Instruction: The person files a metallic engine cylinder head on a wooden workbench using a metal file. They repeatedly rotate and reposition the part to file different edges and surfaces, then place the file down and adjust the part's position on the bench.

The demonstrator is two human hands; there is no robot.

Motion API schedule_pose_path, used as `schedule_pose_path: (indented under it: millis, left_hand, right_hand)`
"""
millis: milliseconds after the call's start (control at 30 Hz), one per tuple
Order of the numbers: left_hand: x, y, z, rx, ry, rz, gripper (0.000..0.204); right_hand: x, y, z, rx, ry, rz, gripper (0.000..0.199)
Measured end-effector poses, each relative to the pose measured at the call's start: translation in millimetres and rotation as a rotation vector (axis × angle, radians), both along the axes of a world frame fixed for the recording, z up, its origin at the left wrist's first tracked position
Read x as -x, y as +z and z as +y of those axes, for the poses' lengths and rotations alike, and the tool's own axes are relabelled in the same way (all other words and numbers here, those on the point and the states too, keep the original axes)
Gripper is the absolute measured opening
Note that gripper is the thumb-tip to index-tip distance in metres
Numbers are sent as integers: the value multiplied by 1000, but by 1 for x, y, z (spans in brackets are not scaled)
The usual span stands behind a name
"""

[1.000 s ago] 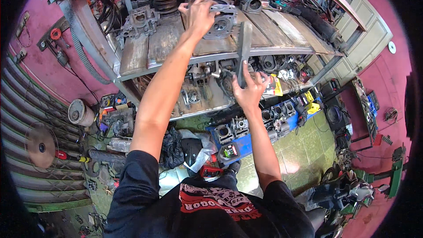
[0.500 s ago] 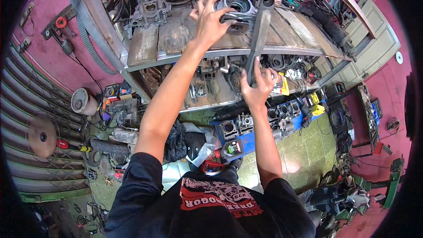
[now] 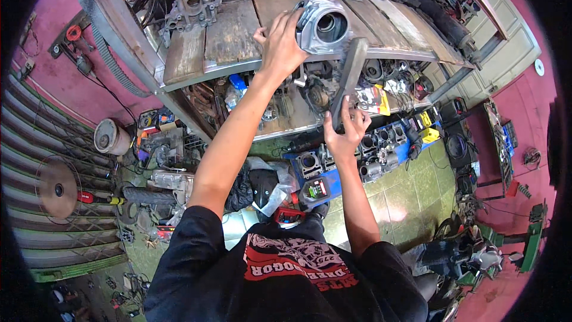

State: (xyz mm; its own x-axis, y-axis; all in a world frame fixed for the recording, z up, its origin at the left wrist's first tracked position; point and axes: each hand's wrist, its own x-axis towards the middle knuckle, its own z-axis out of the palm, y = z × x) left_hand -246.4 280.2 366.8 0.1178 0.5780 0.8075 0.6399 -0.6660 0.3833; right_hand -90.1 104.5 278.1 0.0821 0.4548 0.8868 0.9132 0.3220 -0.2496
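Observation:
My left hand (image 3: 280,48) grips a grey metal engine cylinder (image 3: 325,24) with a round bore, held at the front edge of the upper wooden shelf (image 3: 208,42). My right hand (image 3: 344,134) holds the lower end of a long flat dark metal bar (image 3: 348,80), which stands almost upright just right of the cylinder, its top close to the cylinder's side. Both forearms reach up from the lower edge of the head view.
The upper shelf carries several engine parts (image 3: 196,6) and coiled cables. A lower shelf (image 3: 280,119) is packed with small parts and a yellow packet (image 3: 375,98). Blue crates of cylinders (image 3: 369,149) stand on the green tiled floor. A grinding disc (image 3: 56,188) lies left.
The left hand has pulled the cylinder forward from the back of the shelf to its front edge. The right hand has raised the bar closer to it.

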Motion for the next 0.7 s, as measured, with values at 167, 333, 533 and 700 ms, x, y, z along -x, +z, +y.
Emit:
schedule_pose_path:
  millis: [167,333,533,700]
  left_hand:
    - [3,-12,18,-60,45,34,96]
    - [17,-4,34,49,32,130,105]
    - [34,4,47,85,-26,201,121]
    - [36,1,52,81,-36,162,123]
  right_hand:
    - [-6,-1,14,3,22,5,63]
    - [3,19,39,-20,-1,2,62]
    - [11,27,58,-46,-8,-27,63]
    - [10,40,58,-98,19,-43,62]
